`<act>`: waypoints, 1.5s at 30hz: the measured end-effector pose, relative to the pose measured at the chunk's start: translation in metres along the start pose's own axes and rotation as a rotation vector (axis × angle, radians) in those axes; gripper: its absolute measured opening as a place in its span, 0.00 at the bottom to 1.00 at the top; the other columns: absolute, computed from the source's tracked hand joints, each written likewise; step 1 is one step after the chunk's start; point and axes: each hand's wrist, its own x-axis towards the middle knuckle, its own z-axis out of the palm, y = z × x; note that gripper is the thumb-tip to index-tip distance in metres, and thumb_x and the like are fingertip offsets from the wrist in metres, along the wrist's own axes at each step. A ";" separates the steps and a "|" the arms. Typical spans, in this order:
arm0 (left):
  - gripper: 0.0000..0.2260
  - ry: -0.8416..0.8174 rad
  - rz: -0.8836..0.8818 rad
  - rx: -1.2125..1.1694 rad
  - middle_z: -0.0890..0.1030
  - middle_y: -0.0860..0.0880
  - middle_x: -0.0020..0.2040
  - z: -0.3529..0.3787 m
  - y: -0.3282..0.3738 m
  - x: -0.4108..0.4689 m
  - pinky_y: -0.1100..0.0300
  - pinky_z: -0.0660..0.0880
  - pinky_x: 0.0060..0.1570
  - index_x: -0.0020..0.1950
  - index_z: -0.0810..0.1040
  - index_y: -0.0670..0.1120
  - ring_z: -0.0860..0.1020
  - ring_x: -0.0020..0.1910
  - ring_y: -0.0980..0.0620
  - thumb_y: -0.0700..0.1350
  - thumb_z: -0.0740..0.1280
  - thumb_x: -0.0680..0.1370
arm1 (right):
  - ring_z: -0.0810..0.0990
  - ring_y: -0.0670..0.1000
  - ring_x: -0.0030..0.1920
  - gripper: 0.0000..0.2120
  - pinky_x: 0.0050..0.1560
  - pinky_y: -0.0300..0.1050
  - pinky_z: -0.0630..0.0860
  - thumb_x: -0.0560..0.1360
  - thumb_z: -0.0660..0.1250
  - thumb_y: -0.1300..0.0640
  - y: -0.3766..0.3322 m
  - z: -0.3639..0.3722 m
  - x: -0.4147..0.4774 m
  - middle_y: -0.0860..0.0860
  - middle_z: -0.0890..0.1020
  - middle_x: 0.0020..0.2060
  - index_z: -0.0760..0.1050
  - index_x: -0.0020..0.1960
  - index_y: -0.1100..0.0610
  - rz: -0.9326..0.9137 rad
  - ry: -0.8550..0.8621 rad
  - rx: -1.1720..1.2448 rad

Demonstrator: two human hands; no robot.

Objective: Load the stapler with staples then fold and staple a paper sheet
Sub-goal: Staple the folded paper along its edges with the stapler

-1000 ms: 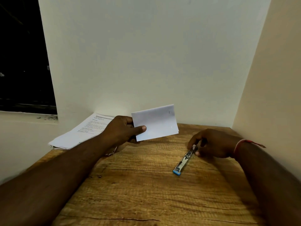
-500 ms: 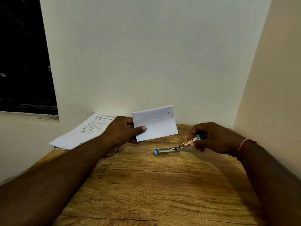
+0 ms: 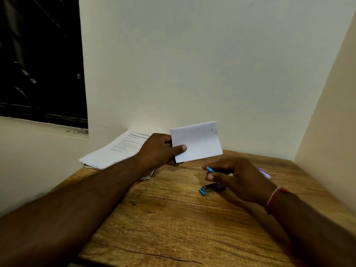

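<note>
wooden table (image 3: 173, 228), cream walls (image 3: 192, 64), dark window (image 3: 38, 54), folded paper (image 3: 200, 143) held

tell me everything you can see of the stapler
The stapler is small, with a dark metal body and blue plastic ends. It is hinged open: the right hand pinches the upper blue end between thumb and fingers, while the lower half slants down, its blue tip at or just above the table; contact is unclear.

Office-like corner: wooden desk (image 3: 173, 228), stacked printed papers (image 3: 115, 151), bare walls.
</note>
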 end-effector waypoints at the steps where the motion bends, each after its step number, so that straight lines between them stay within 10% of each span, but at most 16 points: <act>1: 0.20 -0.002 -0.002 0.002 0.93 0.43 0.52 0.000 0.000 0.000 0.48 0.90 0.46 0.69 0.87 0.41 0.93 0.48 0.43 0.44 0.83 0.79 | 0.89 0.42 0.52 0.09 0.53 0.36 0.82 0.78 0.81 0.54 -0.002 0.005 0.001 0.38 0.91 0.49 0.91 0.56 0.43 -0.019 -0.001 -0.017; 14: 0.21 -0.030 -0.013 0.028 0.92 0.43 0.53 0.003 0.002 -0.005 0.49 0.90 0.45 0.71 0.86 0.41 0.93 0.47 0.44 0.45 0.82 0.80 | 0.87 0.36 0.51 0.15 0.47 0.26 0.79 0.69 0.88 0.52 -0.008 0.009 0.002 0.32 0.90 0.47 0.90 0.48 0.34 0.082 -0.104 -0.029; 33: 0.16 -0.121 -0.086 -0.147 0.92 0.44 0.55 0.004 -0.004 -0.004 0.53 0.88 0.46 0.69 0.87 0.46 0.91 0.51 0.43 0.48 0.79 0.82 | 0.85 0.34 0.53 0.11 0.52 0.38 0.80 0.75 0.82 0.45 -0.002 0.023 -0.001 0.32 0.88 0.50 0.87 0.56 0.36 0.185 -0.086 -0.102; 36: 0.15 -0.128 -0.109 -0.203 0.92 0.45 0.58 0.004 -0.001 -0.004 0.50 0.89 0.51 0.67 0.88 0.47 0.90 0.57 0.43 0.49 0.78 0.82 | 0.88 0.46 0.46 0.04 0.50 0.46 0.84 0.81 0.78 0.48 0.000 0.021 -0.003 0.46 0.90 0.48 0.89 0.55 0.43 0.252 0.011 0.176; 39: 0.15 -0.109 -0.123 -0.236 0.91 0.44 0.60 0.004 0.004 -0.005 0.51 0.89 0.52 0.67 0.89 0.46 0.89 0.59 0.45 0.51 0.78 0.82 | 0.81 0.52 0.36 0.17 0.35 0.46 0.78 0.80 0.76 0.44 -0.007 0.018 -0.004 0.58 0.83 0.43 0.87 0.59 0.57 0.465 0.066 0.790; 42: 0.16 -0.081 -0.124 -0.248 0.91 0.45 0.60 0.005 0.008 -0.007 0.52 0.88 0.52 0.67 0.88 0.46 0.89 0.59 0.44 0.51 0.78 0.82 | 0.75 0.50 0.32 0.35 0.29 0.43 0.70 0.72 0.82 0.35 -0.011 0.013 -0.004 0.53 0.79 0.37 0.84 0.64 0.63 0.535 0.025 0.838; 45: 0.15 -0.068 -0.126 -0.282 0.92 0.45 0.59 0.008 0.012 -0.009 0.54 0.88 0.49 0.66 0.89 0.46 0.89 0.57 0.45 0.51 0.79 0.82 | 0.70 0.48 0.30 0.30 0.30 0.44 0.69 0.65 0.88 0.40 -0.014 0.013 -0.004 0.51 0.74 0.32 0.85 0.57 0.57 0.494 0.087 0.774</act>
